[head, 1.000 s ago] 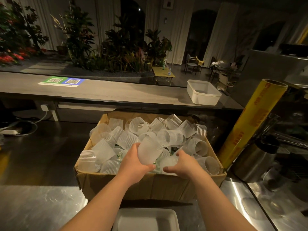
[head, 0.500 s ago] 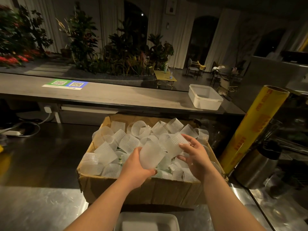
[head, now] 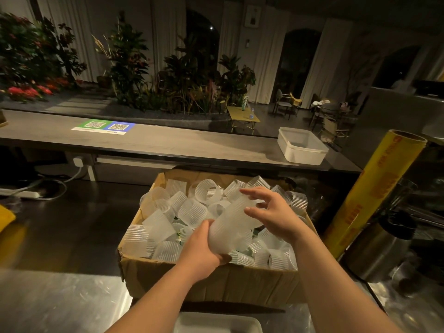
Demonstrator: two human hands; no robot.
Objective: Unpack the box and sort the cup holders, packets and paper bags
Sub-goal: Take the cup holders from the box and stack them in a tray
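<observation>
Left hand curled round the lower end of a nested stack of cup holders, held tilted above the box. Right hand at the stack's upper end, fingers spread, thumb touching it. Box on desk, heaped with loose cup holders.

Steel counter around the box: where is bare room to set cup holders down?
Bare steel lies left of the cardboard box. The upper counter is free between QR sticker and white tub. Crowded right: yellow roll, canister.
</observation>
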